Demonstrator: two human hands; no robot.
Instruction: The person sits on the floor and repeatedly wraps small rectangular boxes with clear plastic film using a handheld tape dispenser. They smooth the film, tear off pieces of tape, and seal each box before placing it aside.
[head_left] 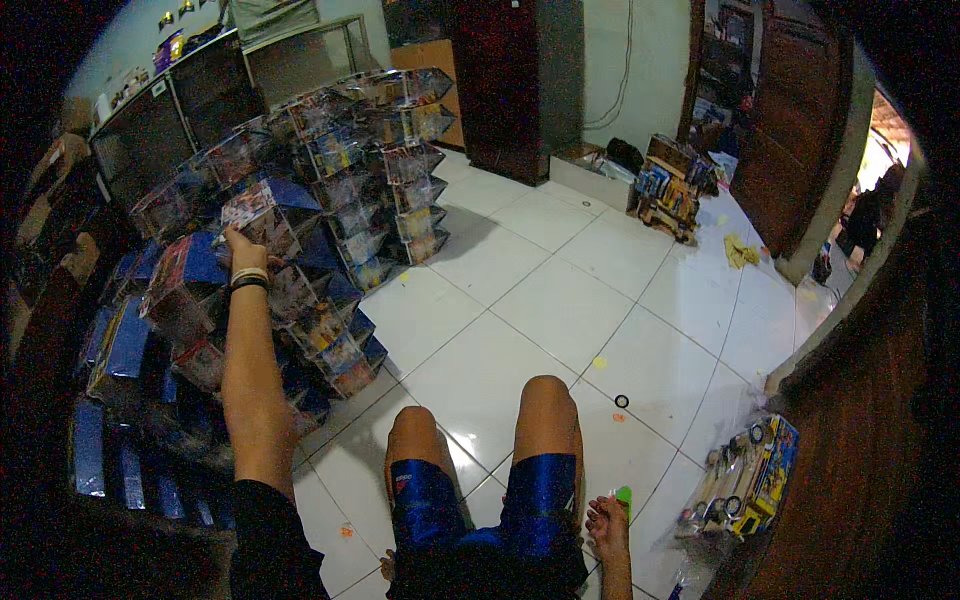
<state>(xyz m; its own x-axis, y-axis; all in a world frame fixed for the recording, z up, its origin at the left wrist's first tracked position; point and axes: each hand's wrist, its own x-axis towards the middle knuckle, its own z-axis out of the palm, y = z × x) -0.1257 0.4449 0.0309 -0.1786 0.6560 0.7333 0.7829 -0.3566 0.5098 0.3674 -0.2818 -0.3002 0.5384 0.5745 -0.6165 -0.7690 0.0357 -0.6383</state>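
Note:
My left hand reaches out to the far left and grips the edge of a clear plastic box with printed panels and a blue inside. The box sits tilted on top of a pile of similar boxes. Low on the right, beside my knee, my right hand is curled, with a small bright green object at its thumb side. Most of that object is hidden by the hand, so its kind does not show.
Stacked clear boxes rise in columns at the left. A bundle of wooden toy vehicles stands by the far wall; a wrapped toy truck lies at right. The tiled floor holds a small black wheel and scattered coloured scraps.

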